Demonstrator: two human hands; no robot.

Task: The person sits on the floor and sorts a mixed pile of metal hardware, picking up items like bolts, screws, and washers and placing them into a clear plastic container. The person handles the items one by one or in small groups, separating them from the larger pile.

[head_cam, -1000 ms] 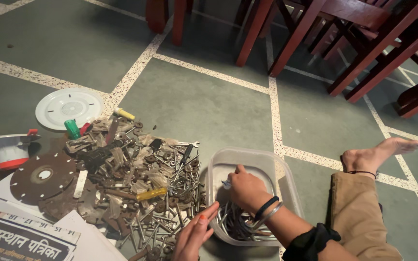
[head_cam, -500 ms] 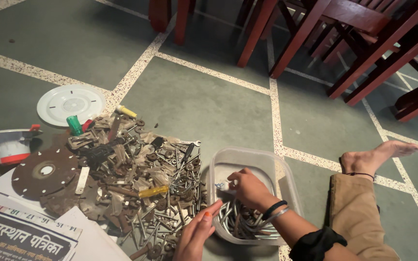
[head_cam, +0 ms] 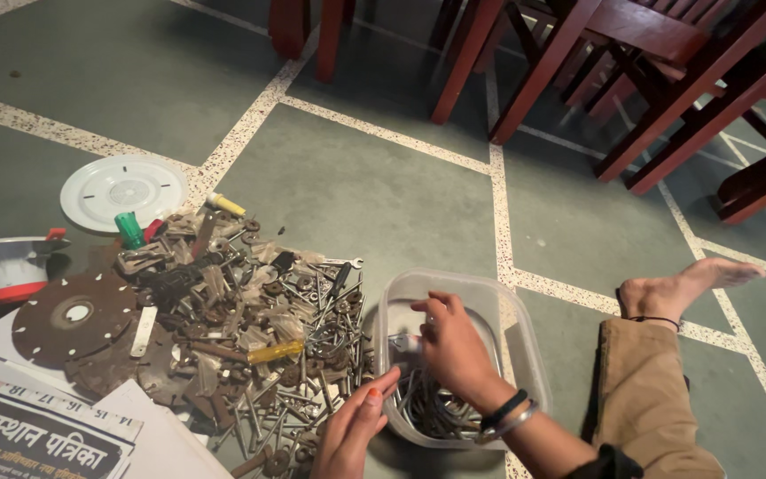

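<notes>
Right hand (head_cam: pixel 454 346) inside clear plastic tub (head_cam: pixel 525 341), fingers (head_cam: pixel 425 310) curled down toward bright metal rods (head_cam: pixel 427 408); a small shiny piece sits at the fingertips, but can't tell if it's actually gripped. Rods lie in near half of tub, just below the palm, long axes running roughly near-to-far, slightly fanned. Left hand (head_cam: pixel 352 430) rests at tub's near-left wall, fingers loose and extended, holding nothing, tips touching the rim. Right hand is nearer the rods; left is outside the tub.

Pile of rusty hardware (head_cam: pixel 250 319) on floor just left of tub: bolts, washers, keys, a yellow-handled tool (head_cam: pixel 277 352). Rusty cutting disc (head_cam: pixel 73 318) at pile's left edge. White round lid (head_cam: pixel 123 192) far left. Green cap (head_cam: pixel 128 229) beside it. Newspaper (head_cam: pixel 33 430) at near left, dark rectangular banner with white lettering. Red-brown chair legs (head_cam: pixel 525 80) far. Bare foot (head_cam: pixel 680 288) right.
</notes>
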